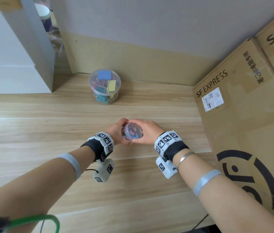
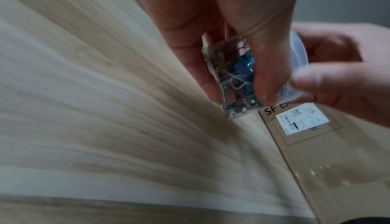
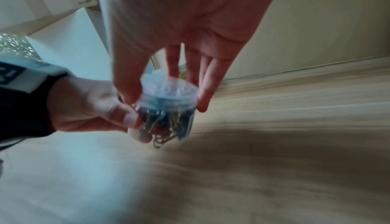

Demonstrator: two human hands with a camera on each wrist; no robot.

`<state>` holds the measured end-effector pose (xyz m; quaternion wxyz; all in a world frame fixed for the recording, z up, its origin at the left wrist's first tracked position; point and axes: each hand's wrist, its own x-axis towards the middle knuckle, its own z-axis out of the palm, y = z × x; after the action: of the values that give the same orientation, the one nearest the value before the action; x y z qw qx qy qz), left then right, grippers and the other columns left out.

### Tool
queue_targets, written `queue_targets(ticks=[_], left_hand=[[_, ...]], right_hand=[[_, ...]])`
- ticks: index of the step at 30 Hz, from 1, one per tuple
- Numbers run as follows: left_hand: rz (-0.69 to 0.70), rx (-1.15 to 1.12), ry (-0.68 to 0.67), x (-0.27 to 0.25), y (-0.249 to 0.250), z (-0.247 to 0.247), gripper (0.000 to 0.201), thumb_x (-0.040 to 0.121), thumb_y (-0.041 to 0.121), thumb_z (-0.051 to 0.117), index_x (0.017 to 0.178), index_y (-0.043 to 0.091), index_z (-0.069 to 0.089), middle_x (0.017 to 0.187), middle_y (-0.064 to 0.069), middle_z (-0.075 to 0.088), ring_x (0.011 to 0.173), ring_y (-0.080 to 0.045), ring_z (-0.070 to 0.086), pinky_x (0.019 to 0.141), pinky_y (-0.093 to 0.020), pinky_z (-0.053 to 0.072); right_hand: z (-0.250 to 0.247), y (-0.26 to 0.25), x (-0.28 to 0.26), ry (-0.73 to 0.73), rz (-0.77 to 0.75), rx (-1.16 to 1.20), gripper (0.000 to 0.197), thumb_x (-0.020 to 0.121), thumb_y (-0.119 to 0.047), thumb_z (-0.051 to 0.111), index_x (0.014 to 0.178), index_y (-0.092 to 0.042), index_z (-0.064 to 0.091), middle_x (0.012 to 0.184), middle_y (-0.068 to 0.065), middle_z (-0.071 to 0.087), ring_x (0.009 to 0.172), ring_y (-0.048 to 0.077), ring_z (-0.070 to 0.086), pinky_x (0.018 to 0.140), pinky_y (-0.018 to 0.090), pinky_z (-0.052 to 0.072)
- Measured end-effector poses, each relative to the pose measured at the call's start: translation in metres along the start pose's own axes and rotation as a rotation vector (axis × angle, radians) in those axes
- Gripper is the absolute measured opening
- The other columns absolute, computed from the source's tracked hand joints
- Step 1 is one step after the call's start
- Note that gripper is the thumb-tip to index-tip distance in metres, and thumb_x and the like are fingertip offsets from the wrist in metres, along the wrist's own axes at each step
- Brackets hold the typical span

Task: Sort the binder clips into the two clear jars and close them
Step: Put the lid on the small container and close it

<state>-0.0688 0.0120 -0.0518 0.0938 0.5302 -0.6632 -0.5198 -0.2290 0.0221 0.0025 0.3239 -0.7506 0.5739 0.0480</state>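
My left grip (image 1: 116, 132) is wrapped round the small clear jar (image 2: 230, 80) of binder clips, held above the worktop (image 1: 49, 128), while my right grip (image 1: 147, 132) is clamped on its lid (image 3: 168, 89). The larger jar (image 1: 104, 86) stands lidded, well apart, near the wall.

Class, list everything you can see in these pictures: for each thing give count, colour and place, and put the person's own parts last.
Small jar: one, clear, holding mixed-colour clips, held between both hands above the table.
Lid: one, clear, on top of the small jar.
Large jar: one, clear, holding blue, yellow and pink clips, far side of the table.
Table: one, light wood.
Cardboard boxes: two, brown, right side.
Left hand: grips the small jar's body.
Right hand: fingers curled round the lid.
Wrist cameras: two, white, one under each wrist.
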Motion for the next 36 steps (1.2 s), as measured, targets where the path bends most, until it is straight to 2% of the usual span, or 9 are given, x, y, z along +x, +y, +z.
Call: queue_targets(ticks=[3,9,11,15,19,22,27,32,36], left_hand=[[0.015,-0.025,0.041,0.001,0.003,0.001,0.074,0.059,0.012,0.083,0.121,0.010,0.044,0.113,-0.008,0.062,0.100,-0.027,0.062,0.091,-0.034,0.049],[-0.020,-0.010,0.078,0.006,0.005,0.001,0.076,0.057,0.017,0.085,0.120,0.012,0.044,0.110,-0.007,0.064,0.097,-0.025,0.062,0.083,-0.029,0.048],[-0.033,0.008,0.105,0.009,0.008,-0.001,0.077,0.059,0.017,0.084,0.123,0.012,0.043,0.111,-0.009,0.064,0.098,-0.026,0.062,0.081,-0.028,0.046],[-0.017,0.061,0.118,0.022,0.015,-0.012,0.085,0.060,0.016,0.085,0.131,0.010,0.039,0.123,-0.011,0.059,0.109,-0.028,0.057,0.094,-0.033,0.045],[-0.045,0.082,0.109,0.040,0.023,-0.037,0.083,0.072,0.012,0.077,0.141,0.014,0.031,0.142,-0.008,0.043,0.113,-0.028,0.058,0.096,-0.033,0.045],[-0.087,0.114,0.102,0.051,0.023,-0.053,0.068,0.080,0.014,0.070,0.139,0.017,0.037,0.140,-0.004,0.047,0.107,-0.024,0.062,0.093,-0.032,0.047],[-0.111,0.133,0.116,0.062,0.017,-0.060,0.047,0.085,0.017,0.063,0.130,0.017,0.048,0.130,-0.002,0.056,0.104,-0.022,0.063,0.090,-0.028,0.046],[-0.121,0.123,0.135,0.069,0.014,-0.059,0.038,0.088,0.019,0.059,0.126,0.017,0.052,0.125,-0.002,0.059,0.102,-0.023,0.064,0.087,-0.028,0.047],[-0.133,0.080,0.144,0.071,0.011,-0.061,0.036,0.089,0.017,0.056,0.125,0.016,0.053,0.123,-0.003,0.060,0.087,-0.018,0.060,0.090,-0.037,0.053]], right_hand=[[0.001,-0.003,0.003,0.075,0.143,-0.045,0.072,0.069,-0.051,0.072,0.129,-0.022,0.046,0.121,0.002,0.061,0.108,0.021,0.058,0.089,0.029,0.046],[0.001,-0.007,0.012,0.130,0.259,-0.053,0.075,0.064,-0.058,0.072,0.125,-0.021,0.050,0.109,0.008,0.067,0.099,0.025,0.063,0.082,0.031,0.052],[0.000,-0.005,0.015,0.144,0.279,0.016,0.077,0.064,-0.056,0.074,0.129,-0.024,0.049,0.114,0.006,0.066,0.102,0.024,0.062,0.086,0.031,0.052],[-0.008,-0.002,0.024,0.149,0.227,0.076,0.081,0.071,-0.049,0.072,0.140,-0.021,0.039,0.135,0.002,0.054,0.122,0.021,0.052,0.099,0.029,0.042],[-0.033,0.009,0.049,0.167,0.230,-0.037,0.079,0.076,-0.047,0.067,0.143,-0.020,0.034,0.140,0.007,0.049,0.125,0.026,0.049,0.100,0.032,0.041],[-0.054,0.020,0.075,0.151,0.261,-0.107,0.083,0.075,-0.047,0.069,0.144,-0.019,0.031,0.141,0.009,0.046,0.127,0.029,0.046,0.100,0.036,0.041],[-0.066,0.027,0.122,0.171,0.232,-0.175,0.070,0.072,-0.042,0.073,0.130,-0.017,0.045,0.129,0.010,0.053,0.115,0.029,0.053,0.088,0.034,0.045],[-0.064,0.027,0.151,0.159,0.241,-0.158,0.069,0.071,-0.039,0.074,0.129,-0.016,0.045,0.128,0.010,0.051,0.111,0.030,0.055,0.082,0.032,0.045],[-0.058,0.026,0.158,0.135,0.252,-0.146,0.067,0.073,-0.037,0.072,0.130,-0.019,0.043,0.131,0.009,0.047,0.111,0.030,0.054,0.078,0.030,0.041]])
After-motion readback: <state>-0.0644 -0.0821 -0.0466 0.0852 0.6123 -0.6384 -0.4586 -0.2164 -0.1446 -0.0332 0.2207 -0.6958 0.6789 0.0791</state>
